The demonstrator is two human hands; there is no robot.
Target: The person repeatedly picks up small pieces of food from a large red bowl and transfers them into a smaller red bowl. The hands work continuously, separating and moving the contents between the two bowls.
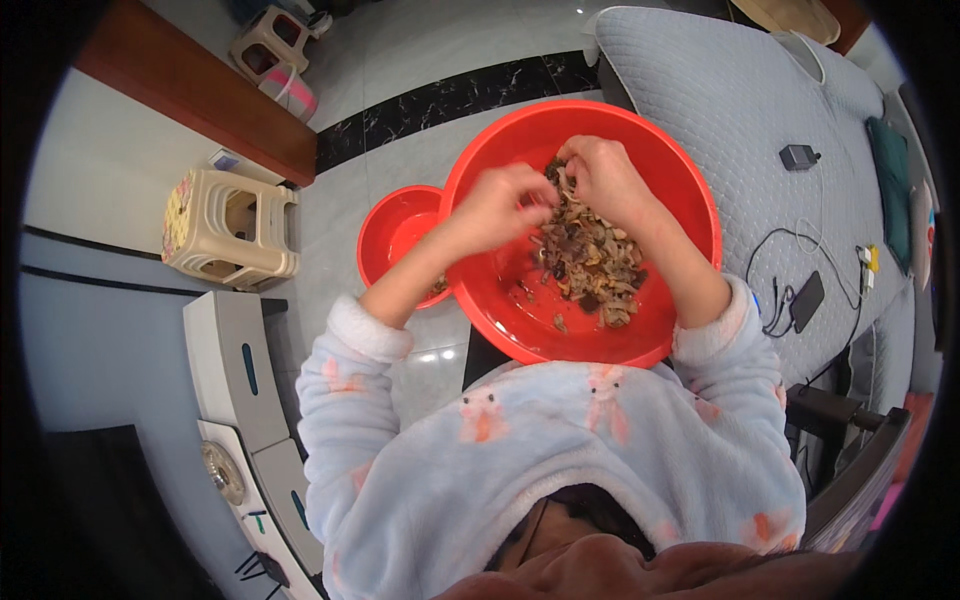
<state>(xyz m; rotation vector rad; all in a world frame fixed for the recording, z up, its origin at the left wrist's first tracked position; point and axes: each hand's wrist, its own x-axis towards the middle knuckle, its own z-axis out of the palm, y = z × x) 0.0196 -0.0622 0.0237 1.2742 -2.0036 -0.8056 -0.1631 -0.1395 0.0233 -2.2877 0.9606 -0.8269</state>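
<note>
A large red plastic basin (495, 322) sits before me, close against my body. In it lies a heap of small brown, tan and dark pieces (592, 262), seemingly food, of a kind I cannot tell. My left hand (506, 201) is over the heap's left side, slightly blurred, with a gap between thumb and curled fingers and nothing visible in it. At the heap's far end my right hand (606, 176) has its bent fingertips down among the pieces; whether it grips one is hidden. A smaller red basin (390, 232) stands on the floor to the left, with a few pieces at its near edge.
On the right is a bed or sofa with a quilted grey cover (697, 97), bearing a phone (808, 302), cables and a black power adapter (799, 157). A beige plastic stool (232, 229) and a grey drawer cabinet (232, 352) stand left. A wooden post (210, 90) rises beyond.
</note>
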